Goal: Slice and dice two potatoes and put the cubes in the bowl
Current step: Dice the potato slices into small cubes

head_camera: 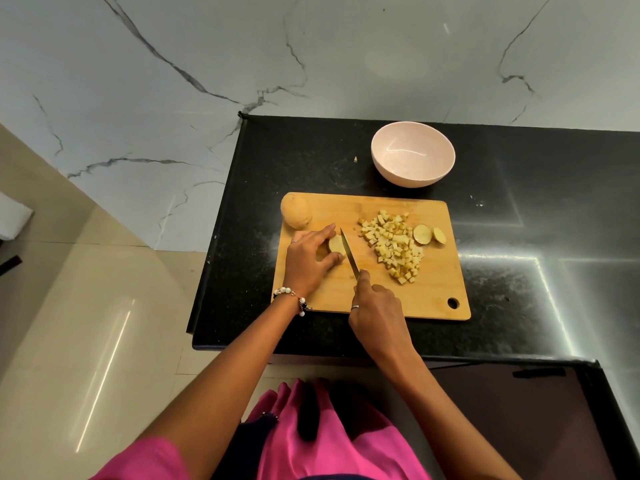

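Left hand (308,261) curled over a potato piece (336,244) on the cutting board (426,292), pinning it. Right hand (377,315) wrapped round the knife (349,252), blade apparently against the cut face. Cubes (393,245) heaped mid-board, two end slices (429,234) beside them. Whole potato (296,211) at far-left corner. Bowl (412,158) behind, on the black counter (519,220).

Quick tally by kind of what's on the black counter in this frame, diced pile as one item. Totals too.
Pink round bowl, nothing in it: 1
Wooden cutting board: 1
Steel-bladed knife, gripped by right hand: 1
Whole unpeeled potato: 1
Partly cut potato piece, held by left hand: 1
Round potato end slices: 2
Pile of diced potato cubes: 1
Total: 8
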Demonstrator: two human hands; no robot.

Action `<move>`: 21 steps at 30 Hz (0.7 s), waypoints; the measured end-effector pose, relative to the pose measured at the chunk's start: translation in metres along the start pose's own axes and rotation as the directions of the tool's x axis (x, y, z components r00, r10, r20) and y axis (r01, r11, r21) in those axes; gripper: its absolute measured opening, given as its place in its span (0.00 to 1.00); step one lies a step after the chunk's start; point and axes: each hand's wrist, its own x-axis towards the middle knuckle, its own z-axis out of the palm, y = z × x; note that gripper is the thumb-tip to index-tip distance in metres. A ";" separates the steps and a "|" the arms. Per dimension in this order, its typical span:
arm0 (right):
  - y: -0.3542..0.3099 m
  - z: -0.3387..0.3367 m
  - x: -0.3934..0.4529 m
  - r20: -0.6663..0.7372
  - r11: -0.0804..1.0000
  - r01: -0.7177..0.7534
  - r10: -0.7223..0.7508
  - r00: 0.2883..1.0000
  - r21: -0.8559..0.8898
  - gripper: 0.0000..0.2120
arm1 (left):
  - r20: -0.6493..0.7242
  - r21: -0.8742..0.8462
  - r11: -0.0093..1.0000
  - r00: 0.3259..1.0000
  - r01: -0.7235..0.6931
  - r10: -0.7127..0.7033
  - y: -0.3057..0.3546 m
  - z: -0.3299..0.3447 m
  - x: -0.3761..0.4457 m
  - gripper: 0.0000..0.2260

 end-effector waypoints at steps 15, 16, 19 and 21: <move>-0.009 0.006 0.013 0.016 0.997 0.003 -0.002 1.000 -0.081 0.26 | -0.005 -0.047 0.999 1.000 0.012 -0.012 -0.003 0.001 0.002 0.28; -0.013 0.007 0.016 0.008 0.993 0.014 -0.013 1.000 -0.117 0.25 | -0.008 -0.050 0.999 1.000 0.011 -0.012 -0.003 0.001 0.002 0.28; -0.019 0.010 0.025 0.013 0.989 0.013 -0.011 1.000 -0.147 0.25 | -0.022 -0.046 0.999 1.000 0.004 -0.005 -0.002 0.002 0.002 0.27; -0.017 0.010 0.021 0.035 0.991 0.017 -0.012 0.999 -0.136 0.26 | -0.030 -0.043 0.999 1.000 0.004 -0.006 -0.002 0.002 0.002 0.27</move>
